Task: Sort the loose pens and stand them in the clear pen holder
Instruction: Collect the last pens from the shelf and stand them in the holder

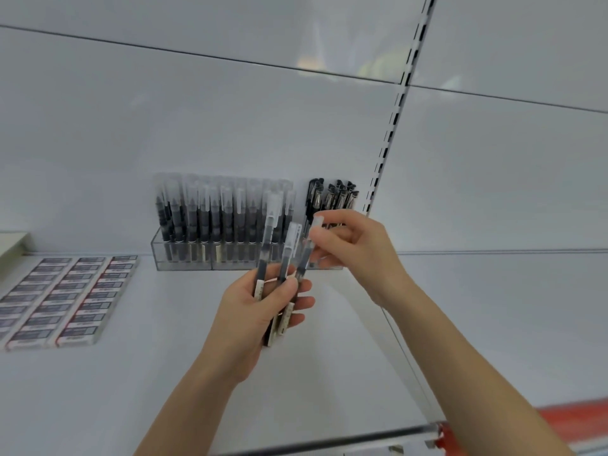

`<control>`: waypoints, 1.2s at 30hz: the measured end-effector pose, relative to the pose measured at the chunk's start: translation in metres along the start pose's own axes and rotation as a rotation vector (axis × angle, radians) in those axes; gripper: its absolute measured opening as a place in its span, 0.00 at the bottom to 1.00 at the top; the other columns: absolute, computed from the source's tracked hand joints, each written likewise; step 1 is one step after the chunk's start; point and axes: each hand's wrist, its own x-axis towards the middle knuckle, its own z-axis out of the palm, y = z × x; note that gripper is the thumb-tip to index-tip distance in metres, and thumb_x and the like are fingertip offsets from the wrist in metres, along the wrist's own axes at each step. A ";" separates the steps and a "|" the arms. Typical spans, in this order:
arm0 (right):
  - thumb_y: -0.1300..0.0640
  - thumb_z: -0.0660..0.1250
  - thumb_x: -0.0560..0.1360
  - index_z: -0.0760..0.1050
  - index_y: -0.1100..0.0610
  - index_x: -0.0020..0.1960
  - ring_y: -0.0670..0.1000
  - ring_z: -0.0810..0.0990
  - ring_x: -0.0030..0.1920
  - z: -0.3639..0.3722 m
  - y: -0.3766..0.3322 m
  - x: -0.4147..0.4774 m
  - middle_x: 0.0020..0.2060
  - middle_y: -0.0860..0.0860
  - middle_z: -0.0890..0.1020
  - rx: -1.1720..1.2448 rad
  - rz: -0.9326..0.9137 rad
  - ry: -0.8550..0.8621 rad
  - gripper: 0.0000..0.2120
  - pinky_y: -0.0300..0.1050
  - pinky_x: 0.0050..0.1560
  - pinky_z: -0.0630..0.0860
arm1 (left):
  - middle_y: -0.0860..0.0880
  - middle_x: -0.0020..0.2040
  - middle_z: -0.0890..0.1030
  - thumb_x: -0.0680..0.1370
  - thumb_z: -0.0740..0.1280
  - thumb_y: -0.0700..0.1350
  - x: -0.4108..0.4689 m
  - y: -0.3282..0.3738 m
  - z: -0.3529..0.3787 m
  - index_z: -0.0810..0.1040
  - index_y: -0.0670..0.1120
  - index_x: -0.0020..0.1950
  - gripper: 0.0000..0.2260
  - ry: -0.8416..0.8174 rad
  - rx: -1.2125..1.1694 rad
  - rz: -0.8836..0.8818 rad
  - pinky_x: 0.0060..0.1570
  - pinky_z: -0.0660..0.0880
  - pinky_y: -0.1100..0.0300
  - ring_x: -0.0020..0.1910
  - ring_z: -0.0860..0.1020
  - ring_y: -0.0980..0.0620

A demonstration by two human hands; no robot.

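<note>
Head view, white shop shelf [164,373].

- Left hand [260,311]: raised above the middle of the shelf, palm towards the camera. Its fingers [302,302] are curled round the lower ends of the loose pens [268,248], thumb pressed across the front. At least three pens are visible, fanned upward with clear caps on top. The exact count cannot be told.
- Right hand [355,245]: just right of the fan, at cap height. Thumb and forefinger are narrow and pinch the clear cap of the rightmost pen [304,258]. The other fingers are loosely curled. The lower end of that pen sits in the left-hand bundle.
- Clear pen holder [184,255]: stands at the back edge of the shelf, against the back panel [230,126], behind the held pens. It is packed with upright clear-capped pens. Its right end is partly hidden by the right hand.
- Black clip pens [332,195]: upright at the holder's right end. Whether they share a compartment with the others cannot be told.
- Small flat boxes [65,297]: lie in rows towards the left edge of the shelf, well apart from the holder. Labels are blurred.
- Slotted upright [391,126]: runs up the back panel to the right of the holder.
- Red strip [575,419]: at the front right corner.
</note>
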 end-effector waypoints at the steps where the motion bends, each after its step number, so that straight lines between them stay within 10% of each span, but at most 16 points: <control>1: 0.61 0.69 0.73 0.77 0.53 0.48 0.48 0.83 0.33 -0.003 -0.002 0.002 0.33 0.50 0.85 0.022 0.003 0.005 0.06 0.37 0.34 0.78 | 0.46 0.43 0.85 0.76 0.64 0.39 0.000 -0.001 -0.001 0.78 0.44 0.51 0.06 0.015 0.000 0.001 0.34 0.79 0.62 0.41 0.84 0.49; 11: 0.61 0.64 0.75 0.72 0.54 0.56 0.48 0.83 0.36 -0.030 -0.023 0.068 0.40 0.54 0.82 -0.181 -0.292 0.446 0.11 0.42 0.42 0.81 | 0.52 0.28 0.76 0.77 0.63 0.40 -0.005 0.001 -0.018 0.78 0.43 0.49 0.05 0.162 0.083 0.017 0.19 0.64 0.67 0.21 0.68 0.57; 28: 0.62 0.62 0.77 0.73 0.60 0.59 0.53 0.78 0.43 0.001 0.002 0.111 0.43 0.56 0.79 -0.689 -0.333 0.157 0.12 0.29 0.36 0.71 | 0.51 0.30 0.77 0.77 0.63 0.42 -0.007 0.008 -0.029 0.77 0.41 0.50 0.06 0.233 0.070 0.033 0.19 0.62 0.67 0.21 0.67 0.57; 36: 0.64 0.63 0.75 0.75 0.64 0.56 0.57 0.79 0.46 0.002 0.004 0.110 0.46 0.59 0.81 -0.808 -0.353 0.066 0.10 0.51 0.53 0.76 | 0.53 0.29 0.76 0.77 0.64 0.41 -0.005 0.008 -0.028 0.78 0.41 0.50 0.06 0.220 0.077 0.038 0.19 0.63 0.67 0.22 0.67 0.57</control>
